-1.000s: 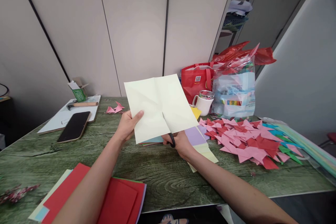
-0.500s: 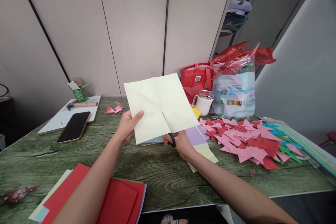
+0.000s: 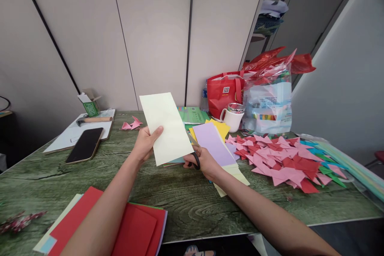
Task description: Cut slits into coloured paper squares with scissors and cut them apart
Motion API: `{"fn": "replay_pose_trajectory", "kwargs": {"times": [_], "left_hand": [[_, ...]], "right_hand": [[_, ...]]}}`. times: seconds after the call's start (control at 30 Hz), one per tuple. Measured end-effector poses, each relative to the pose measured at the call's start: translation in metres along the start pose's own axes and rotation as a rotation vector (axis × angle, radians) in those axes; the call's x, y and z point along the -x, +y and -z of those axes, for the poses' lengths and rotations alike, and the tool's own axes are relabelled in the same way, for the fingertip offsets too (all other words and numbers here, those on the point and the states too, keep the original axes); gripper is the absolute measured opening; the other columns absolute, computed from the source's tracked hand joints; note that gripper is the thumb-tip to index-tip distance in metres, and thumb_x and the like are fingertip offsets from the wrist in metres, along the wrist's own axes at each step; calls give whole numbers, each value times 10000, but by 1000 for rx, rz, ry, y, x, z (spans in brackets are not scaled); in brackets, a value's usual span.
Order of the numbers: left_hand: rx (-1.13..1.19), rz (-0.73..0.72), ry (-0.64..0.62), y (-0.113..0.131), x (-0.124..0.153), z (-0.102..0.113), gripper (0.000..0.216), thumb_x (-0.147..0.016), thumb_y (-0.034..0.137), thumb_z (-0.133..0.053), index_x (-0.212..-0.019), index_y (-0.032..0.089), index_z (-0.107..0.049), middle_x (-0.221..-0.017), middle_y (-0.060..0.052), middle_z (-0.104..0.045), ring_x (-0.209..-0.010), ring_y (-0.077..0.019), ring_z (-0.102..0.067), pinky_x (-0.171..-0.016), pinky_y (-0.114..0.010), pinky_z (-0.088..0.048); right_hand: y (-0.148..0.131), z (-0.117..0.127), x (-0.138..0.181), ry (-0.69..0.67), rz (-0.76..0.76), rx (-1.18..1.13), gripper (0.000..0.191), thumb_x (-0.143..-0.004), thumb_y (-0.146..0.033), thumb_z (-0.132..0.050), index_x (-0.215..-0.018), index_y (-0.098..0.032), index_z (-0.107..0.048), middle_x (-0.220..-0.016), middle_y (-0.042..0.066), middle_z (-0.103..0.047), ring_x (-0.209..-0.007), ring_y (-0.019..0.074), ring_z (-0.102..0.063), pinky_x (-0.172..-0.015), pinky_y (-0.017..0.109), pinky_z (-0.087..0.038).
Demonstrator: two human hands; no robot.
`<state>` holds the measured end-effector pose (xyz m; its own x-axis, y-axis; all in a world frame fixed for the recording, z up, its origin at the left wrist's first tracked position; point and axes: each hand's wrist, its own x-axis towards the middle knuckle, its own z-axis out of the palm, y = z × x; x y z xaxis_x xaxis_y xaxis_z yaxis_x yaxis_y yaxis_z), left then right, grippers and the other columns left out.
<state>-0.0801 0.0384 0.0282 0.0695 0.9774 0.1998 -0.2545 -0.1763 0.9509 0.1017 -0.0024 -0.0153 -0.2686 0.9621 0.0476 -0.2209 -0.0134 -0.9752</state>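
Observation:
My left hand [image 3: 147,141] pinches a narrow pale yellow paper sheet [image 3: 166,128] by its left edge, thumb on the front. The sheet is held up, tilted, above the table. My right hand [image 3: 202,163] grips black-handled scissors [image 3: 196,161] at the sheet's lower right corner. Part of the blades shows beside the sheet's right edge; whether they are parted I cannot tell. Behind my right hand lie a purple paper strip [image 3: 214,144], yellow paper [image 3: 221,129] and pale yellow strips [image 3: 235,174]. Sheets under the held paper are mostly hidden.
Red sheets [image 3: 136,228] lie beneath my left forearm. Pink and red folded paper pieces [image 3: 276,158] are heaped on the right. A white mug [image 3: 234,118], a red bag [image 3: 223,92] and a plastic bag [image 3: 267,104] stand behind. A phone [image 3: 85,145] and hammer [image 3: 94,119] lie left.
The held sheet was wide with a partial cut from its lower edge; now only its narrow left portion shows in my left hand. The purple strip and green packet behind have come into view.

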Motion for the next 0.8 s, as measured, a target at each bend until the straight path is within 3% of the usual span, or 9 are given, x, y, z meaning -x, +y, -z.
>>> {"fn": "replay_pose_trajectory", "kwargs": {"times": [0.13,0.33,0.57,0.6,0.67,0.8], "left_hand": [[35,-17,42,2,-3,4,322,-582,307,-706,-823,106,-635,-755,-80,-682,-625,-169,-614,-561,-260,-493],[54,-17,57,5,-4,6,293,-582,288,-707,-801,105,-639,-756,-78,-687,-612,-170,-618,-550,-253,-493],[154,-28,96,10,-7,12,299,-596,233,-691,-872,142,-621,-902,-76,-677,-743,-209,-636,-642,-290,-521],[180,-23,95,11,-7,14,298,-603,221,-682,-885,149,-620,-919,-73,-673,-769,-215,-633,-660,-296,-524],[218,16,78,11,-8,19,279,-621,217,-660,-891,155,-625,-916,-70,-675,-796,-231,-629,-675,-307,-528],[253,116,-3,8,-5,21,238,-644,249,-628,-860,150,-641,-857,-77,-687,-818,-264,-624,-703,-339,-526]], "right_hand": [[-3,3,2,-199,-87,-27,264,-605,-344,-655,-675,-139,-504,-531,-38,-513,-465,83,-498,-524,254,-461],[-16,5,8,-392,-75,-62,292,-635,-333,-648,-807,-142,-510,-681,7,-574,-597,122,-574,-650,309,-467],[-24,24,10,-733,-120,-128,426,-536,-424,-696,-814,-159,-512,-533,-44,-531,-493,100,-501,-630,375,-476],[-25,26,9,-728,-102,-197,446,-508,-451,-702,-794,-170,-508,-511,-61,-503,-468,89,-474,-600,361,-480],[-26,28,6,-583,-27,-353,433,-513,-468,-694,-788,-199,-495,-494,-90,-447,-445,68,-430,-567,322,-480],[-26,23,-5,-44,159,-345,303,-619,-340,-669,-816,-220,-472,-612,-63,-529,-553,74,-507,-655,279,-461]]}}
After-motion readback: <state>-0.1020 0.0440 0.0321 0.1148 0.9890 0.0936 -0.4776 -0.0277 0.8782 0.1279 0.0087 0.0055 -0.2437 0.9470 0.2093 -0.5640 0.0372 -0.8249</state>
